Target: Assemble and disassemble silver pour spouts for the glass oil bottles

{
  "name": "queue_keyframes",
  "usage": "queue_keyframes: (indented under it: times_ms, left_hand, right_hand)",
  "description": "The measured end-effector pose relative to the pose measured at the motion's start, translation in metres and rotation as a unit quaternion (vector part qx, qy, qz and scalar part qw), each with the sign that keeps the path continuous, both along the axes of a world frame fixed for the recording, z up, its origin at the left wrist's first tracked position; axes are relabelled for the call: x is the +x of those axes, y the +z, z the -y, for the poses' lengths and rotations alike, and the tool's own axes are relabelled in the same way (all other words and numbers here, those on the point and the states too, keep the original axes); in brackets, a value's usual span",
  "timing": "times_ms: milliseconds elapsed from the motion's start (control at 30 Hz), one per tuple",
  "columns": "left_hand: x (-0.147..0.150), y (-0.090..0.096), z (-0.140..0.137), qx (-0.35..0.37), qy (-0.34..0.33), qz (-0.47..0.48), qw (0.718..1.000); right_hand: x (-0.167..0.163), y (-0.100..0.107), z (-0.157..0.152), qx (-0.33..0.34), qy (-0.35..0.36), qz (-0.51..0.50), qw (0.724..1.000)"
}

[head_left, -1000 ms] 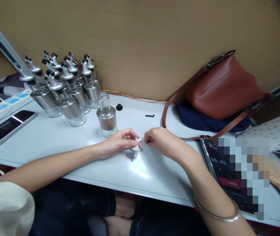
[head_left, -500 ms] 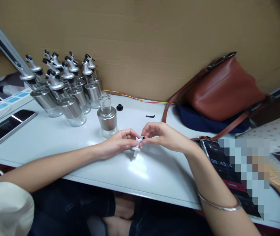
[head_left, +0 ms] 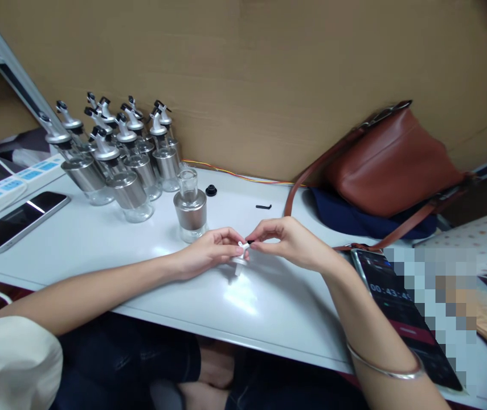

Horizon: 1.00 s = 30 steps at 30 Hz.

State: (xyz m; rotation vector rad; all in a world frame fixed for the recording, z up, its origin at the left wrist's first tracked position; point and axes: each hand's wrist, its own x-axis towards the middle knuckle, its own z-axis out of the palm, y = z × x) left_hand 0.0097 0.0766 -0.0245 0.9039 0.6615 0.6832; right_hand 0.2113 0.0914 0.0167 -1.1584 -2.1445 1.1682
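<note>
One pourer spout (head_left: 240, 261) pinched by left hand (head_left: 213, 250) over bench (head_left: 286, 313), tip apparently kept exposed to right hand (head_left: 290, 245), by which small black piece (head_left: 250, 242) is pinched (unstoppered glass bottle (head_left: 190, 212) stood behind).

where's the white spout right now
In the head view, the white spout is near the middle, held in the left hand above the table, with the right hand just to its right.
</note>
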Motion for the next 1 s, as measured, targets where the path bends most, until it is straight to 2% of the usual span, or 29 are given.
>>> queue_keyframes:
  times_ms: [367,600,833,1000]
  left_hand:
    - [-0.001,-0.002,-0.001,-0.006,0.029,-0.023,0.999]
    - [-0.003,-0.004,-0.005,0.022,0.009,-0.038,0.999]
    - [-0.006,-0.009,-0.01,0.056,-0.02,-0.042,0.997]
    - [-0.006,-0.009,-0.008,0.06,-0.016,-0.041,0.997]
  right_hand:
    - [-0.006,0.006,0.008,0.077,-0.028,0.064,0.995]
    - [-0.011,0.011,0.013,0.135,-0.025,0.095,0.986]
    - [-0.012,0.013,0.015,0.135,-0.015,0.084,0.987]
    - [-0.012,0.018,0.017,0.09,-0.023,0.072,0.993]
